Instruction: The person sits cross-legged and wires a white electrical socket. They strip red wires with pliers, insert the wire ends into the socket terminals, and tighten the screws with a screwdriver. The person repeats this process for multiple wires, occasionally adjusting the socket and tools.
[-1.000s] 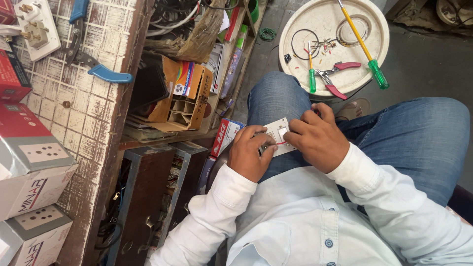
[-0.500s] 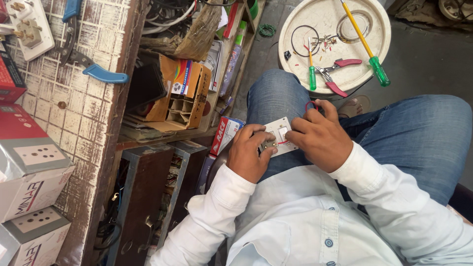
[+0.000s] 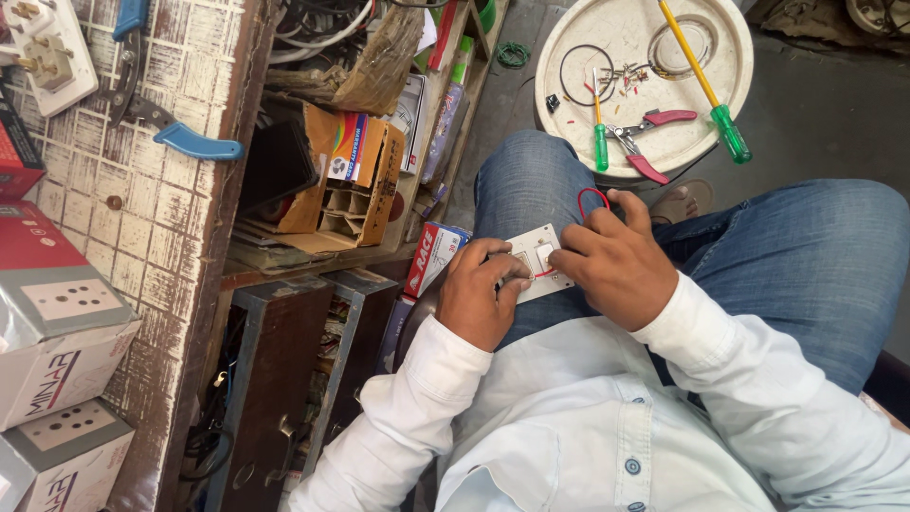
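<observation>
Two hands meet over a white switch plate (image 3: 538, 261), a flat rectangular plastic piece that rests on the person's left thigh, on blue denim. The left hand (image 3: 477, 294) curls around the plate's near left edge, fingers bent and thumb pressed on its face, gripping it. The right hand (image 3: 616, 261) lies palm down over the plate's right side, its fingers arched and pinched onto the plate; a thin red wire (image 3: 592, 195) loops up from under the fingertips and another short red strand shows at the plate's lower edge. Both wrists come out of pale, smooth shirt sleeves.

Beyond the knee, on the floor, sits a round white tray (image 3: 735, 66) with a scuffed, dusty surface. On it lie a long screwdriver (image 3: 706, 85) with yellow shaft and green handle, a smaller green-handled screwdriver (image 3: 599, 133), red-handled cutters (image 3: 649, 142) and a thin black wire ring (image 3: 583, 71).

Left of the thigh, wooden shelves (image 3: 284, 275) hold a torn cardboard box (image 3: 346, 180), and a red and white carton (image 3: 431, 261) stands just beside the left hand. Further left, a worn table (image 3: 161, 209) covered in chipped white grid paper carries blue-handled pliers (image 3: 175, 128), a white socket board (image 3: 43, 47) and boxed sockets (image 3: 57, 332) at its near edge.
</observation>
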